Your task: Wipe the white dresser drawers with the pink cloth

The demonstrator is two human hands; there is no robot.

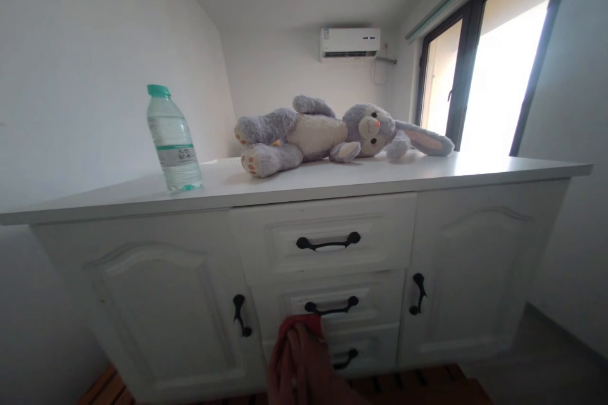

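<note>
My right hand (306,357) reaches in from the bottom of the view, its fingers pressed together over a red cloth (300,323). The cloth lies against the front of the white cabinet's middle drawer (377,294), just below the left end of that drawer's black handle (332,307). Part of the cloth hangs down on the left side of the hand. Behind the hand, the lowest drawer (375,345) and its black handle (349,359) are partly hidden. My left hand is out of view.
On the cabinet top (494,168) stand a clear water bottle (173,139) with a green cap and a grey plush rabbit (318,136) lying on its side. Black handles stick out from the left door (156,310) and right door (475,278). Wooden slats (111,389) show below.
</note>
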